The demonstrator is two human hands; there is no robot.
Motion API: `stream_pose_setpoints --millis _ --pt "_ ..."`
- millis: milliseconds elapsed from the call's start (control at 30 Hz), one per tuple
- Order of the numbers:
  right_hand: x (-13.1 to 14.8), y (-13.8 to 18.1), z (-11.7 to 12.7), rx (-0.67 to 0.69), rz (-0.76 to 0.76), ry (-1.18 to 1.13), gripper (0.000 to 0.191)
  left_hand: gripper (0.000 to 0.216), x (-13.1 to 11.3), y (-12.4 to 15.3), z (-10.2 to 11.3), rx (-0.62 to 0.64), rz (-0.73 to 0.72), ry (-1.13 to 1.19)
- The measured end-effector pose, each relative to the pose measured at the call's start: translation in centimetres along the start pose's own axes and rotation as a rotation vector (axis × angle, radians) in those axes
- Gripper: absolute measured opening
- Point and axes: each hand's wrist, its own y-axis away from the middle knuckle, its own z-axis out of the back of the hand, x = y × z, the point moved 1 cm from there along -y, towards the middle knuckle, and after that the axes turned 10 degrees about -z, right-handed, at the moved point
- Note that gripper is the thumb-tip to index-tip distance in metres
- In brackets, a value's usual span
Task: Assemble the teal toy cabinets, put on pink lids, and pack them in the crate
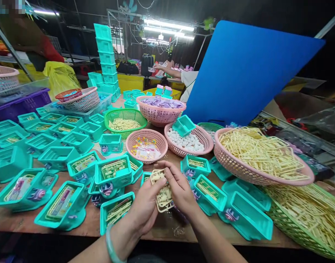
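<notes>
Gripping a cream frame [164, 199] above the near edge of the counter [163, 232]: left hand [145, 201] curls round one side, thumb on its face; right hand [180, 188] has bent fingers closed against the other. Probably light, stiff, smooth plastic; thin bars might snap, so best held by the rounded outer rim. Around: glossy rectangular teal boxes [59, 159], some with frames inside; perforated pink basket [236, 170] heaped with open loops [258, 153]; flat blue board [255, 73] behind.

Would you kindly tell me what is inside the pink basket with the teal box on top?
White pieces lie in the pink basket; those beneath the teal box and under the top layer are covered.
</notes>
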Motion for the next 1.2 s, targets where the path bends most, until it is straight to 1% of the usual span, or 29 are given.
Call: stream_pose_setpoints --millis 33,67,100,133,167,200,233,300,367,433,500,567,633,700,800,867,933,1000,1033,1100,1133,1167,1200 --pt "0.4 -0.9 -0.1 0.072 -0.029 -0.007 0.035 0.046 -0.6 0.2 0.6 -0.054 -0.009 -0.011" --pt "0.7 -2.3 0.1 0.111 -0.049 0.038 0.037 0.046 -1.1 0.4 1.1 -0.11 -0.004 -0.023" --pt "1.1 -4.1 0.3 0.114 -0.064 0.125 0.038 0.045 -1.6 0.5 1.6 -0.158 0.017 -0.035" --pt "1.4 -6.4 0.6 0.086 -0.072 0.235 0.037 0.044 -2.1 0.8 2.0 -0.187 0.047 -0.045" --pt "1.5 -9.0 0.7 0.012 -0.08 0.43 0.031 0.044 -2.5 1.0 2.2 -0.194 0.075 -0.052" --pt "1.4 -11.6 0.6 -0.023 -0.099 0.517 0.025 0.045 -2.9 1.2 2.4 -0.184 0.094 -0.053" --pt "1.1 -14.2 0.2 -0.03 -0.126 0.569 0.019 0.048 -3.3 1.4 2.4 -0.163 0.107 -0.047" --pt "0.1 -18.8 -1.3 0.001 -0.201 0.664 0.016 0.053 -4.4 1.7 2.4 -0.121 0.116 -0.023" --pt "-1.2 -22.0 -3.4 0.035 -0.274 0.724 0.024 0.053 -6.0 1.7 2.3 -0.115 0.098 -0.002" --pt "-2.4 -23.9 -5.3 0.06 -0.336 0.747 0.032 0.046 -8.2 1.4 2.5 -0.157 0.025 0.003" --pt "-3.1 -24.8 -6.3 0.092 -0.384 0.728 0.033 0.038 -10.8 0.8 2.9 -0.239 -0.106 0.005" --pt "-3.5 -25.2 -6.2 0.137 -0.414 0.67 0.033 0.036 -13.3 0.1 3.5 -0.323 -0.258 0.013" --pt "-3.6 -25.2 -5.4 0.181 -0.424 0.58 0.033 0.035 -15.0 -0.6 4.3 -0.373 -0.37 0.024" --pt "-3.4 -25.1 -4.3 0.206 -0.41 0.468 0.032 0.032 -15.8 -1.2 5.0 -0.383 -0.405 0.021" --pt "-2.3 -24.3 -3.0 0.219 -0.347 0.281 0.028 0.032 -15.8 -2.0 5.9 -0.377 -0.394 -0.025" --pt "-0.6 -23.4 -2.4 0.233 -0.294 0.166 0.028 0.042 -15.8 -2.4 6.2 -0.364 -0.432 -0.08" --pt "1.8 -21.8 -2.0 0.261 -0.238 0.061 0.036 0.048 -16.0 -2.9 6.2 -0.324 -0.489 -0.146" --pt "4.7 -19.5 -2.0 0.309 -0.183 -0.034 0.046 0.041 -16.2 -3.5 5.9 -0.265 -0.535 -0.219" --pt "6.2 -18.2 -2.2 0.355 -0.153 -0.077 0.051 0.035 -16.2 -3.8 5.5 -0.236 -0.557 -0.256" --pt "8.6 -15.4 -3.0 0.498 -0.092 -0.138 0.06 0.026 -15.9 -4.5 4.6 -0.195 -0.598 -0.314" --pt "9.4 -14.2 -3.6 0.557 -0.065 -0.135 0.06 0.021 -15.6 -4.8 4.0 -0.185 -0.609 -0.322" --pt "9.9 -13.2 -4.2 0.578 -0.038 -0.118 0.058 0.019 -15.2 -5.1 3.4 -0.177 -0.608 -0.311" --pt "10.1 -12.4 -4.8 0.559 -0.016 -0.09 0.054 0.021 -14.8 -5.4 2.9 -0.17 -0.599 -0.285"
